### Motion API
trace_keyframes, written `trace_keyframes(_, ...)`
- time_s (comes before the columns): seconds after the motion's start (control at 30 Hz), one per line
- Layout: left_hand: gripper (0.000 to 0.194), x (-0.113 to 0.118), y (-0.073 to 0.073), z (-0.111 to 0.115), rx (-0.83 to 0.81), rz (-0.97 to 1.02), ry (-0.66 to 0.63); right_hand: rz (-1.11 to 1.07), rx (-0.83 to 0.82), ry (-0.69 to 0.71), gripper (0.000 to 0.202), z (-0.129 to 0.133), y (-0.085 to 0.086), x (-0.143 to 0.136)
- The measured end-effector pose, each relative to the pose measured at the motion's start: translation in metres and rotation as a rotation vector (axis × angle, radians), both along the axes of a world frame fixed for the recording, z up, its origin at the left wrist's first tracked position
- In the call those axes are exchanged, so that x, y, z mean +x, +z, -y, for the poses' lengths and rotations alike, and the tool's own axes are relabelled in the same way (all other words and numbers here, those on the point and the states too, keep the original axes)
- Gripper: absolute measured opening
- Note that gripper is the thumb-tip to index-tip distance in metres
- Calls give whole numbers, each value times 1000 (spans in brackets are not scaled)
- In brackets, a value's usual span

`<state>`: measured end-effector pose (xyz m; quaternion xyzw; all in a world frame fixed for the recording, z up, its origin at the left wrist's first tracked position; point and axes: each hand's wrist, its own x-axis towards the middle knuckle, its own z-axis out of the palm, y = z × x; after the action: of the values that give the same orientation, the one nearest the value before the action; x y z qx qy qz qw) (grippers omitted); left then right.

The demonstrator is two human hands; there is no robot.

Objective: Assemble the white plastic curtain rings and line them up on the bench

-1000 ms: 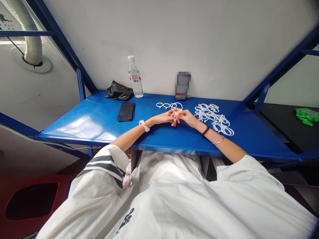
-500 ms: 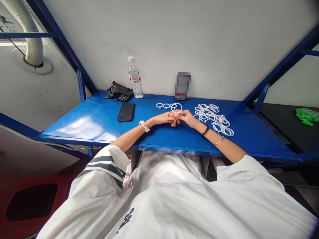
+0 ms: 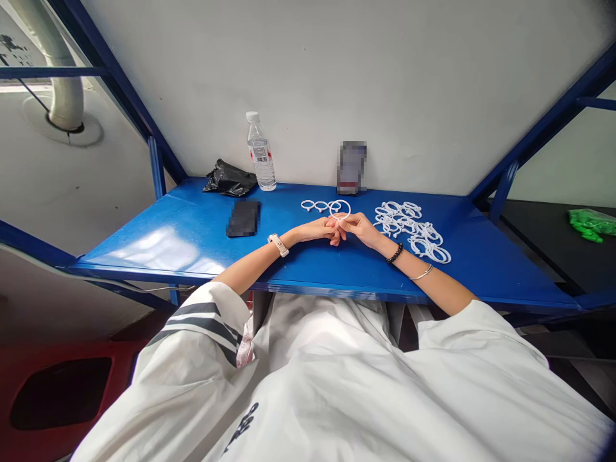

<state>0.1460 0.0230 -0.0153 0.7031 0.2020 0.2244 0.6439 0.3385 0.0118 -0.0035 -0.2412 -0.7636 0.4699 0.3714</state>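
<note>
A white curtain ring [image 3: 350,206] stands upright between my hands, its lower end pinched at the fingertips. My right hand [image 3: 360,228] grips that end with closed fingers. My left hand [image 3: 317,229] meets it from the other side, its fingers also closed at the ring's base; the exact contact is partly hidden. Just behind the hands lie more white rings [image 3: 309,210] in a short row, the rightmost partly overlapped by the held one. A loose pile of several white rings [image 3: 408,225] lies right of my right hand.
On the blue table [image 3: 298,273] are a dark pixelated flat item [image 3: 243,219], a crumpled black bag [image 3: 231,178] and a water bottle [image 3: 262,160]. A pixelated phone-like object [image 3: 351,168] leans on the wall. Green items [image 3: 593,223] lie on the dark surface at right.
Both hands keep nearly the same pose around the curtain ring. The whole view has shifted very slightly; nothing on the table has visibly moved.
</note>
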Motion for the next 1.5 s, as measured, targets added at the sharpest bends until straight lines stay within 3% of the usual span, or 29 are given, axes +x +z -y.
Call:
trace_keyframes(0.23,42,1,-1,-1,5,8,-6,3,-6,-17,57,2,3,-2)
trace_keyframes(0.4,52,1,0,1,-5,5,18,-14,-15,-27,56,5,5,-3)
trace_keyframes(0.6,59,3,4,5,-107,30,83,-79,-213,0,59,4,-1,-4)
trace_keyframes(0.7,58,5,6,6,-163,67,151,-127,-242,-78,59,2,-5,-6)
trace_keyframes(0.93,54,8,10,4,-166,66,320,-168,-28,-387,52,-3,-10,-9)
trace_keyframes(1.1,50,7,9,1,-27,78,474,-72,88,-422,49,-8,-14,-6)
trace_keyframes(1.3,52,7,3,-1,249,34,557,88,185,-495,48,-11,-19,-3)
trace_keyframes(1.5,56,8,-2,-6,290,20,650,178,257,-479,43,-7,-18,-7)
